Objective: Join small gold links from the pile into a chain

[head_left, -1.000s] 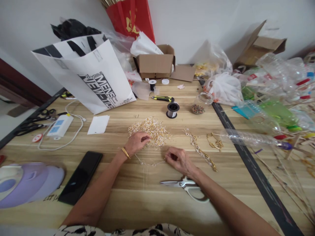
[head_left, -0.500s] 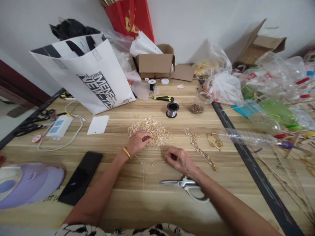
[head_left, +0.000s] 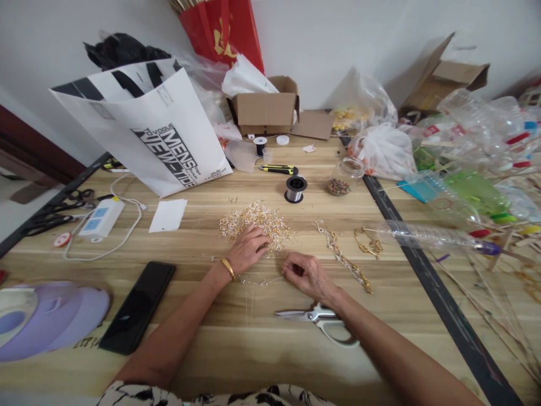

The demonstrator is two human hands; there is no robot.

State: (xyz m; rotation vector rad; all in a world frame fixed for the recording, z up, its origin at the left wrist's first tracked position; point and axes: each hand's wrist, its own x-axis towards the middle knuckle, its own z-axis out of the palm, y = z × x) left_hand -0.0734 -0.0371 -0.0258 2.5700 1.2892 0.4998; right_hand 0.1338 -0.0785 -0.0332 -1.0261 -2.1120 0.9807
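Note:
A loose heap of small gold and silver beads or findings (head_left: 240,220) lies mid-table. My left hand (head_left: 249,251), with a gold bangle at its wrist, is at the heap's near edge. Its fingers are bent and pressed together; whatever they hold is hidden. A thin silver beaded chain (head_left: 262,283) runs along the wood below it, ending at my right hand (head_left: 306,273). The right fingers are closed in a pinch on that chain end. Silver scissors (head_left: 315,316) with pale handles lie just below my right hand, partly under the forearm.
Right of the heap lie gold and silver chains (head_left: 344,256). Beyond it are a wire spool (head_left: 295,189), a yellow-black cutter (head_left: 279,169) and a bead jar (head_left: 341,183). A phone (head_left: 137,307) and a white paper bag (head_left: 147,135) stand left; plastic bottles (head_left: 477,186) crowd the right.
My left hand has shifted right along the near edge of the heap, its fingers now pointing more to the right. The right hand and the chain have barely moved.

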